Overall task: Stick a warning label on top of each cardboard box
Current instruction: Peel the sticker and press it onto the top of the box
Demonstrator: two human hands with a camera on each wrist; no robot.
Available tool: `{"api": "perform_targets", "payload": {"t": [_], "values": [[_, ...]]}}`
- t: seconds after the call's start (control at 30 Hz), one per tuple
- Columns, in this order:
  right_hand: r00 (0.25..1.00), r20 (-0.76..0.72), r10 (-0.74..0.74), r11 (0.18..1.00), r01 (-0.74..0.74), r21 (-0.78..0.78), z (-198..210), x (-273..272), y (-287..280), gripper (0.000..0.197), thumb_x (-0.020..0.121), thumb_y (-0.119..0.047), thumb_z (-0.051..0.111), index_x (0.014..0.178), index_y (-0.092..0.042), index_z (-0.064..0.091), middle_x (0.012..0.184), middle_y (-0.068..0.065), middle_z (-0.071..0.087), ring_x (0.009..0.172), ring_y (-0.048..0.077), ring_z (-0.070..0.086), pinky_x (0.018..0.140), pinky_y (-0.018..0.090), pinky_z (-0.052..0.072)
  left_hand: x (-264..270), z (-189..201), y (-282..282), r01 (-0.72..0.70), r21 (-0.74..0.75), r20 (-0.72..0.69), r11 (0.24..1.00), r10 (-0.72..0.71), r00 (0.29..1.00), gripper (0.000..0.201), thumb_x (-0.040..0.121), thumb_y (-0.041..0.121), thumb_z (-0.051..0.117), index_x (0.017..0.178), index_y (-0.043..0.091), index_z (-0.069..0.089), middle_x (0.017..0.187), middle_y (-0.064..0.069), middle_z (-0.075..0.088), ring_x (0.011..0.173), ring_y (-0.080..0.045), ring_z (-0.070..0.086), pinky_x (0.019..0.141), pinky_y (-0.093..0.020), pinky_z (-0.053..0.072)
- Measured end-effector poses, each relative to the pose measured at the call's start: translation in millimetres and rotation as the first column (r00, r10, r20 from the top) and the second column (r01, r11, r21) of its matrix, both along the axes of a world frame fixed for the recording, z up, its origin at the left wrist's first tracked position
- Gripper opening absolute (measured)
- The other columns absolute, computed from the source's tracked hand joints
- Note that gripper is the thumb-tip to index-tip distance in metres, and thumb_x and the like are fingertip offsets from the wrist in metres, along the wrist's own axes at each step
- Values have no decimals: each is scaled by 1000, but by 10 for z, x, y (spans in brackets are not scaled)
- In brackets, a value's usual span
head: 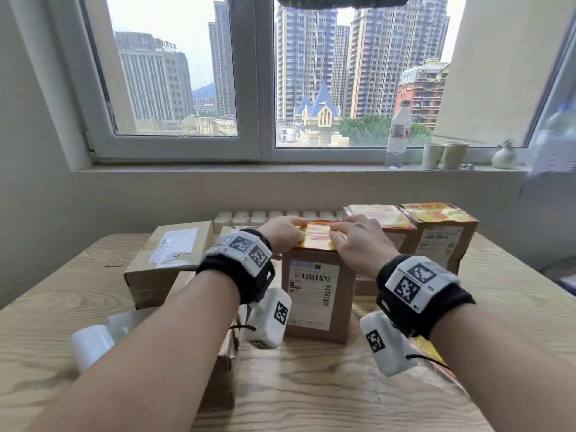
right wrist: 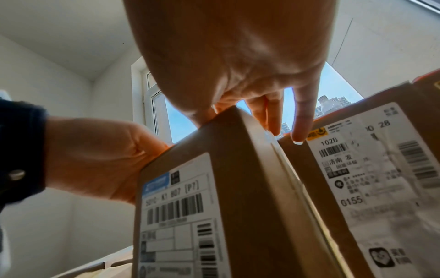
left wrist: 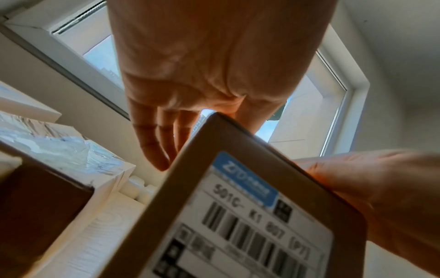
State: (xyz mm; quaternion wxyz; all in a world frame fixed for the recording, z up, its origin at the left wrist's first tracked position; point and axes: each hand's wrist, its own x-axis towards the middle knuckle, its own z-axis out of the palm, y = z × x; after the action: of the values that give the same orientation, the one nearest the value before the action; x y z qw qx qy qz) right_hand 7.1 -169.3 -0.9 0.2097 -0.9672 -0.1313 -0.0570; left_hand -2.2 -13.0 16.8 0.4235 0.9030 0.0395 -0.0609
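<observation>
An upright cardboard box (head: 318, 294) with a barcode slip stands mid-table. A yellow-and-red warning label (head: 316, 236) lies on its top. My left hand (head: 286, 230) presses the label's left part and my right hand (head: 355, 235) its right part, both with fingers laid fairly straight. In the left wrist view the left hand (left wrist: 164, 135) reaches over the box (left wrist: 214, 206) edge. The right wrist view has the right hand's fingers (right wrist: 302, 120) hanging past the box (right wrist: 238, 188) top. Two boxes (head: 445, 244) at the back right carry labels (head: 436, 212) on top.
A flat box (head: 168, 260) with only a white slip lies at the left; another box (head: 224, 369) sits under my left forearm. A white roll (head: 93, 341) is near the left edge, spare label sheets (head: 436, 360) at the right. A bottle (head: 397, 135) and cups (head: 442, 155) stand on the sill.
</observation>
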Motion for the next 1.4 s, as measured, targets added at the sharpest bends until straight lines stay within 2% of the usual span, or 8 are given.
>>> {"api": "perform_targets", "payload": {"t": [0.33, 0.47, 0.57, 0.7, 0.9, 1.07, 1.2, 1.4], "values": [[997, -43, -62, 994, 66, 85, -26, 16, -64, 43, 100, -35, 35, 141, -27, 46, 145, 10, 38, 135, 28, 37, 112, 40, 30, 12, -74, 34, -14, -40, 13, 999, 15, 1000, 65, 94, 18, 50, 148, 38, 22, 148, -4, 37, 119, -25, 46, 83, -45, 52], [989, 52, -141, 976, 131, 173, -56, -80, -167, 40, 100, -36, 38, 135, -19, 48, 132, 10, 52, 118, 29, 53, 99, 39, 42, -81, -97, 128, -94, -140, -37, 986, 90, 995, 38, 96, 29, 51, 132, 22, 41, 129, -6, 48, 106, -22, 50, 80, -44, 53], [981, 113, -158, 967, 130, 221, -77, -171, -226, 32, 99, -37, 42, 120, -17, 57, 112, 6, 64, 105, 27, 59, 93, 40, 47, -132, -142, 222, -26, -180, -35, 983, 20, 999, 68, 85, 41, 66, 142, 22, 34, 143, -3, 43, 124, -24, 47, 91, -45, 50], [986, -3, -165, 933, 156, 325, -146, -220, -262, 28, 97, -36, 47, 113, -18, 61, 102, 1, 62, 97, 22, 60, 87, 38, 51, -188, -233, 251, 34, -178, -50, 983, -44, 998, 121, 70, 13, 82, 152, 25, -6, 156, -1, 26, 134, -25, 38, 92, -40, 43], [990, 1, -138, 899, 125, 419, -192, -259, -226, 29, 96, -35, 51, 110, -16, 66, 101, 1, 67, 97, 22, 64, 88, 43, 55, -236, -263, 255, 14, -126, 34, 992, -9, 999, 80, 68, -12, 75, 135, 13, 36, 100, 4, 57, 82, -6, 54, 48, -7, 45], [996, 42, -83, 837, 46, 545, 20, -106, -202, 30, 96, -29, 50, 81, -12, 70, 78, 6, 73, 76, 23, 71, 81, 49, 57, -93, -54, 400, -103, -249, 4, 963, 107, 994, 88, 64, -8, 76, 138, 19, 37, 119, -4, 60, 108, -20, 56, 68, -29, 48], [974, 176, -141, 881, 43, 471, 132, 52, -339, 20, 92, -18, 52, 91, -21, 71, 92, 0, 73, 82, 17, 67, 85, 39, 55, 134, -7, 420, -130, -296, 25, 946, 144, 989, 94, 58, -10, 77, 137, 18, 35, 123, -8, 58, 115, -26, 55, 85, -44, 54], [936, 347, -59, 998, 45, 47, -10, 267, -578, 36, 89, -15, 61, 125, -20, 63, 133, -1, 58, 125, 20, 46, 109, 32, 34, 461, -132, 395, -187, -254, 12, 949, 196, 980, 92, 58, -7, 76, 136, 18, 34, 119, -7, 57, 108, -24, 57, 72, -36, 56]]}}
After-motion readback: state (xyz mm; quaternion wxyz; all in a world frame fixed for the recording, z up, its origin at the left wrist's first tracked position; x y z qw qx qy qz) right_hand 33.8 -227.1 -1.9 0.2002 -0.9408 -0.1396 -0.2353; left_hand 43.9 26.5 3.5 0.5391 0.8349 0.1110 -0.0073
